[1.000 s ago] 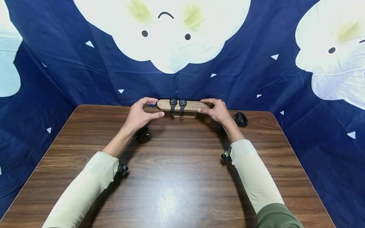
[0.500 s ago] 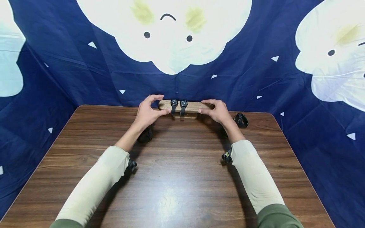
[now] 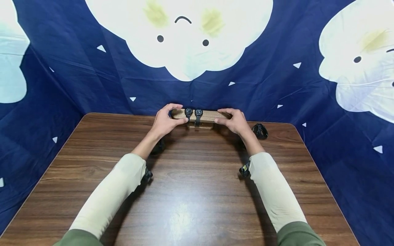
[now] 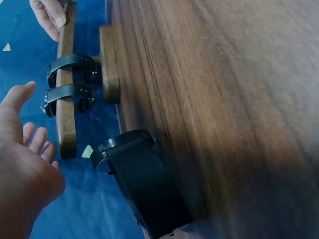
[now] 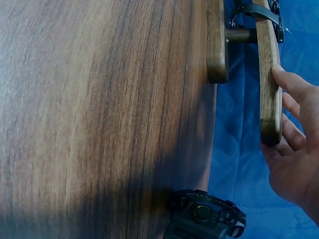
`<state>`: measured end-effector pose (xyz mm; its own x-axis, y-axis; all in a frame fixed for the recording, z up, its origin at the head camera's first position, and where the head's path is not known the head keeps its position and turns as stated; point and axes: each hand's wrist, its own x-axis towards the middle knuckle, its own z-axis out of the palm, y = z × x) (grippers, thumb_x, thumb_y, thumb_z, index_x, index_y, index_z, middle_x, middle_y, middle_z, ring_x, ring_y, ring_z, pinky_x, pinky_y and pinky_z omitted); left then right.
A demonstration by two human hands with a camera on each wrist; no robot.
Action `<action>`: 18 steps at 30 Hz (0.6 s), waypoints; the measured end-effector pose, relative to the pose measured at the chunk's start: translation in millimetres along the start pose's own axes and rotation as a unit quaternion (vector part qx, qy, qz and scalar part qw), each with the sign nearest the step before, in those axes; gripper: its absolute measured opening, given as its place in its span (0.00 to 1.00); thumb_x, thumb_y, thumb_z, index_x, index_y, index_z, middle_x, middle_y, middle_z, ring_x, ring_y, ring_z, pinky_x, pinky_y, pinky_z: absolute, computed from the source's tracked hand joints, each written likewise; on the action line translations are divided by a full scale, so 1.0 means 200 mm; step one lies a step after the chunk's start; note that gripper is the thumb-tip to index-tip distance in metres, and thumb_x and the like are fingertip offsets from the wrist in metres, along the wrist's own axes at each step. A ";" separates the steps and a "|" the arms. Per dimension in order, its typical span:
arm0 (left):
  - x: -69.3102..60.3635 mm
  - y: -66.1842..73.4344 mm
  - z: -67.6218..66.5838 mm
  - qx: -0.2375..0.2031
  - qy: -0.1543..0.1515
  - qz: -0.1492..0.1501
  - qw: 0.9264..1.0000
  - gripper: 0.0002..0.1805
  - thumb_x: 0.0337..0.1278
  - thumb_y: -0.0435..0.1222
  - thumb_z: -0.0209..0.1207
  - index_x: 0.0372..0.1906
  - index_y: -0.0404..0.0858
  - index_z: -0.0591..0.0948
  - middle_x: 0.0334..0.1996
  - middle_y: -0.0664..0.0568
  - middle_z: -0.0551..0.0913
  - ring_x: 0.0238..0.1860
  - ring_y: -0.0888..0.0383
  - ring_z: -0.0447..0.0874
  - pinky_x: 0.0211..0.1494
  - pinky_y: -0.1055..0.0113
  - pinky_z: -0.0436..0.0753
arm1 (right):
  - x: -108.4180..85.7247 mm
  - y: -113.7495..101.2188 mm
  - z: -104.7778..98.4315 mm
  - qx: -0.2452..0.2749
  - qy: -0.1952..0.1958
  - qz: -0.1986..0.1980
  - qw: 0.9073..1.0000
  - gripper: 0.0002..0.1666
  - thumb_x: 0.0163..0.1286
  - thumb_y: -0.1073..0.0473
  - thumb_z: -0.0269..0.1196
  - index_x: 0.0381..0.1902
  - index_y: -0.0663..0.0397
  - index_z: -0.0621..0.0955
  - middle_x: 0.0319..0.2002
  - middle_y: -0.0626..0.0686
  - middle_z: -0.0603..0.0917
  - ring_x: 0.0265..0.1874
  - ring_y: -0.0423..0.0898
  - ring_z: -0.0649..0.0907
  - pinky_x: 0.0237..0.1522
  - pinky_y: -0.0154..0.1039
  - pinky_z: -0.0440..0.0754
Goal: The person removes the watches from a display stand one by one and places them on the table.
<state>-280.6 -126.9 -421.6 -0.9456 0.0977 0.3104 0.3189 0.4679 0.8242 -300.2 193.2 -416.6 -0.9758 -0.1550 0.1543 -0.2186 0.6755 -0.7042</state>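
Observation:
A wooden bar on a stand (image 3: 209,115) lies across the table's far edge, with two black watches strapped round it, a left one (image 3: 188,112) and a right one (image 3: 198,112). My left hand (image 3: 164,121) is spread around the bar's left end, thumb by the left watch. The left wrist view has this hand (image 4: 25,164) beside the bar (image 4: 66,124), a gap between thumb and wood. With thumb and fingers my right hand (image 3: 236,121) grips the bar's right end; in the right wrist view the hand (image 5: 299,144) holds the bar's (image 5: 269,99) edge.
A black watch (image 3: 260,131) stands on the table (image 3: 197,191) to the right of my right hand. Another watch (image 3: 158,147) is partly hidden behind my left wrist. Blue cloth (image 3: 107,85) with white clouds hangs behind and at both sides.
My left hand has moved right, from beside the bar's left end to around it, its thumb now close to the left watch. My right hand has stayed on the bar.

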 end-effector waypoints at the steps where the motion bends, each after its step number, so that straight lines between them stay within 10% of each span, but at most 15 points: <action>1: 0.01 0.00 0.00 0.001 -0.002 0.000 1.000 0.34 0.46 0.48 0.79 0.61 0.45 0.83 0.57 0.54 0.84 0.62 0.53 0.78 0.70 0.54 0.71 | 0.00 0.00 0.00 -0.001 0.000 -0.001 1.000 0.29 0.59 0.42 0.77 0.58 0.38 0.86 0.64 0.52 0.82 0.67 0.52 0.77 0.67 0.51 0.75; 18: 0.05 -0.01 0.06 -0.010 -0.015 -0.022 1.000 0.38 0.46 0.47 0.80 0.65 0.45 0.80 0.59 0.53 0.83 0.66 0.52 0.74 0.72 0.53 0.69 | 0.00 0.00 0.00 0.001 -0.003 0.006 1.000 0.29 0.59 0.41 0.77 0.58 0.36 0.86 0.64 0.51 0.82 0.67 0.52 0.77 0.67 0.50 0.76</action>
<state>-290.6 -116.2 -425.1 -0.9598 0.1034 0.2608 0.2788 0.4552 0.8456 -299.9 193.0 -415.8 -0.9782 -0.1521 0.1416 -0.2075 0.6763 -0.7068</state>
